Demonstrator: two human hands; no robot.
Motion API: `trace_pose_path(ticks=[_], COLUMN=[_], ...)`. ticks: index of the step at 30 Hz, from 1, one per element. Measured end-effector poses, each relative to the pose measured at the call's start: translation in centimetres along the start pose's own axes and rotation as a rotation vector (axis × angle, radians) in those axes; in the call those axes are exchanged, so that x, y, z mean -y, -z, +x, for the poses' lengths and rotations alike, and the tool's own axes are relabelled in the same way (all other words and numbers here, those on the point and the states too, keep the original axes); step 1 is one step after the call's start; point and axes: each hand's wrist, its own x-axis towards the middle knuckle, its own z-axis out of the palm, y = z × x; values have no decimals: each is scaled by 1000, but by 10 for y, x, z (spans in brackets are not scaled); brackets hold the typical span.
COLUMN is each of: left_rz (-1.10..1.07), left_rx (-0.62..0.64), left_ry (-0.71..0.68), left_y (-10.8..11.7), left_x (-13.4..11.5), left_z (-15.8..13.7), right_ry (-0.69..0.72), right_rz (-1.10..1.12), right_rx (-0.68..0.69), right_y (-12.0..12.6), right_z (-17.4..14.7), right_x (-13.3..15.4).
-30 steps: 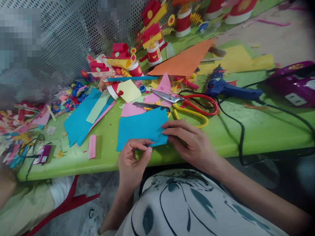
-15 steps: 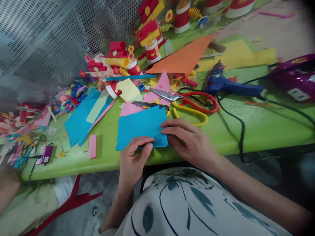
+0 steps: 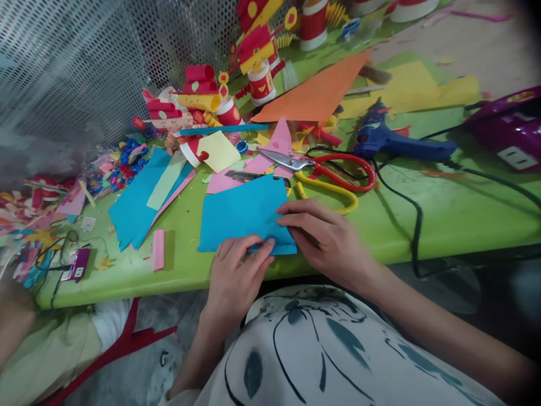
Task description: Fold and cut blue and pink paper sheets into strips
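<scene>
A sheet of blue paper [image 3: 240, 211] lies on the green table near its front edge, its near edge folded into a narrow strip. My left hand [image 3: 242, 270] is closed at that near edge, thumb and fingertips together on the fold. My right hand [image 3: 327, 239] grips the sheet's right edge, fingers bent over the top; its thumb is mostly hidden. Just behind the sheet are a utility knife [image 3: 240, 176], partly covered, and scissors [image 3: 296, 162] with one red and one yellow handle.
A blue glue gun [image 3: 401, 142] with a black cord lies at the right, near a purple power strip [image 3: 507, 132]. Red-and-yellow paper crafts [image 3: 257, 79] stand behind. More blue paper [image 3: 135, 203] and a pink strip [image 3: 158, 250] lie left. Another person's arm [image 3: 14, 310] shows far left.
My left hand has moved slightly right along the near edge and its fingers have closed in. A narrow folded strip now shows at the sheet's near edge. My right hand has hardly moved.
</scene>
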Motion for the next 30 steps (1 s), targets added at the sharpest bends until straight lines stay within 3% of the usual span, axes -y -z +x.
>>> trace_pose_path(ticks=[4,7,14,18,24,30], left_rz=[33,-58,-352,-570,-669,-630], left_rx=[-84,-125,-190,-190,-85,-48], left_ry=[-31,32,425,547,611,536], left_y=[-3,-5,-10,-8,-2,-1], left_x=[-4,-6,-9,-9,-5,-1], left_z=[-1,-2,-6,-2,-1,-1], right_ry=[0,-19,-5,23,14,25], right_rz=[-3,-4,-18,-27,-30,-32], right_rx=[6,20,27,14,8,6], right_y=[1,2,3,3,3,3], right_z=[0,1,3,3,2,1], right_x=[-1,0,5,4,4,3])
